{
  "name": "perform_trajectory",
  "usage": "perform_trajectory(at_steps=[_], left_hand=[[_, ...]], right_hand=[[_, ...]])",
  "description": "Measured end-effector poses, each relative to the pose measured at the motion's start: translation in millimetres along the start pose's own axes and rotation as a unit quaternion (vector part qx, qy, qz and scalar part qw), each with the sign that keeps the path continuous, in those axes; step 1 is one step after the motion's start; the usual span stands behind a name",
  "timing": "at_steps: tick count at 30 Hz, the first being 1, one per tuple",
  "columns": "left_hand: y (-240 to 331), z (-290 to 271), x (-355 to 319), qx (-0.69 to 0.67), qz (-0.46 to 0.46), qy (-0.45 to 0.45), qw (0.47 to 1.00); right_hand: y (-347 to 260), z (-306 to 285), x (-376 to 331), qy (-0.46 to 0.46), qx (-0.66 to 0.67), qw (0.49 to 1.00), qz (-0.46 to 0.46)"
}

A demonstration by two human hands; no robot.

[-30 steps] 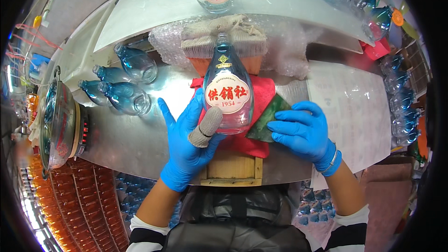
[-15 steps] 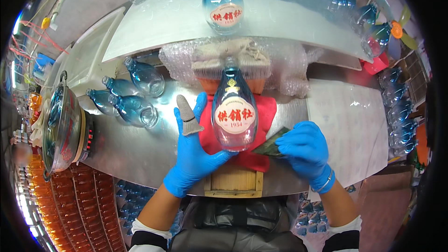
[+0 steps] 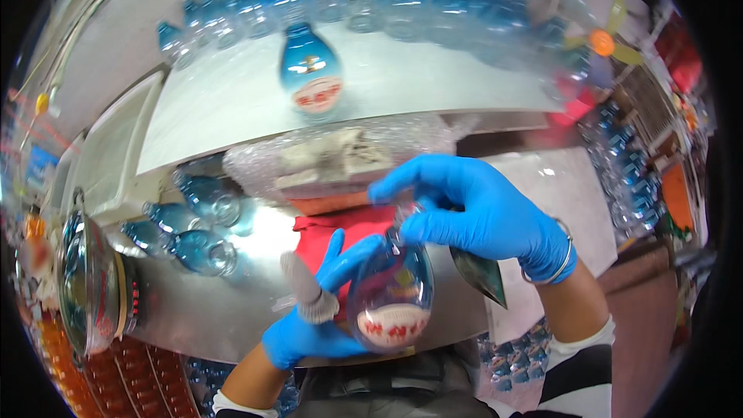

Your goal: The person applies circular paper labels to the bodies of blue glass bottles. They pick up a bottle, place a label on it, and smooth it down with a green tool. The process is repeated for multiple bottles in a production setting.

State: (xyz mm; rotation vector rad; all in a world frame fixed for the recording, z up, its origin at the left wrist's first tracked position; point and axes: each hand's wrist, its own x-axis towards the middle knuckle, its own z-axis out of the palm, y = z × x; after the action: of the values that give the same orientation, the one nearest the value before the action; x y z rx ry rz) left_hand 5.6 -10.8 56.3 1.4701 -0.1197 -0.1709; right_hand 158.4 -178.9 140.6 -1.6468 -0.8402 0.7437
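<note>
One held bottle (image 3: 391,302), near side of red cloth (image 3: 352,224), your left grip (image 3: 321,334) clamped on it; your right grip (image 3: 484,217) at its neck, can't tell if closed. Four bottles (image 3: 204,254) lie left of cloth.

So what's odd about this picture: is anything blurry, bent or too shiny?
In the head view, the fingertips of the right hand are smeared, likely by motion; the label on the bottle is blurred too; glare whitens a patch of the metal table, whose front edge bows; black fills the corners.
</note>
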Motion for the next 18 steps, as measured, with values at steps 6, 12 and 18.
perform_trajectory(at_steps=[6, 12, 18], left_hand=[[-4, 39, 9, 0.249, 0.090, -0.148, 0.953], [-10, 97, 11, 0.450, 0.249, -0.070, 0.855], [-4, 132, 14, 0.515, 0.289, -0.106, 0.800]], right_hand=[[-34, -20, -116, 0.026, -0.151, 0.988, -0.034], [-14, 26, -311, 0.292, -0.238, 0.926, -0.001], [95, 134, -476, 0.555, -0.179, 0.757, 0.296]])
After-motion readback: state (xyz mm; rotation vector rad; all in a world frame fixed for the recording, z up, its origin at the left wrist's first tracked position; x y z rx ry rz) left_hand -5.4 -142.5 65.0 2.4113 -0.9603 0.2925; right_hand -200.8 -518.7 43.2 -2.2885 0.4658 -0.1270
